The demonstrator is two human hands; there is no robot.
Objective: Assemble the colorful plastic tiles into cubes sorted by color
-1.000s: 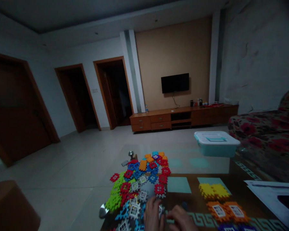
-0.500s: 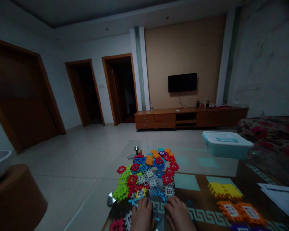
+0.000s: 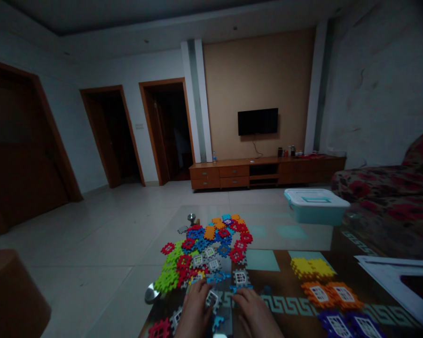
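At the near edge of the surface (image 3: 289, 287) the left hand (image 3: 194, 312) and the right hand (image 3: 254, 313) lie palm down, side by side, fingers pointing away from the person. A grey tile (image 3: 213, 297) with a white window print sits between their fingertips, close against the left fingers. Whether either hand pinches it or only rests on it cannot be told in the dim light.

To the right, well apart from the hands, three colour groups lie in a row running away from the person: purple tiles (image 3: 348, 325) nearest, then orange tiles (image 3: 327, 294), then yellow tiles (image 3: 312, 268). Each group looks like two pieces set edge to edge. These seem to be the finished part of the work.

Most of it looks undone. Just beyond the fingertips the pile (image 3: 204, 249) of toothed plastic squares is mixed: red, blue, green, orange and grey overlap, and some show window prints.

Farther back on the surface stands a pale teal box (image 3: 315, 206) with its lid on. A sofa (image 3: 384, 197) stands to the right, and a television (image 3: 257, 121) hangs on the far wall.
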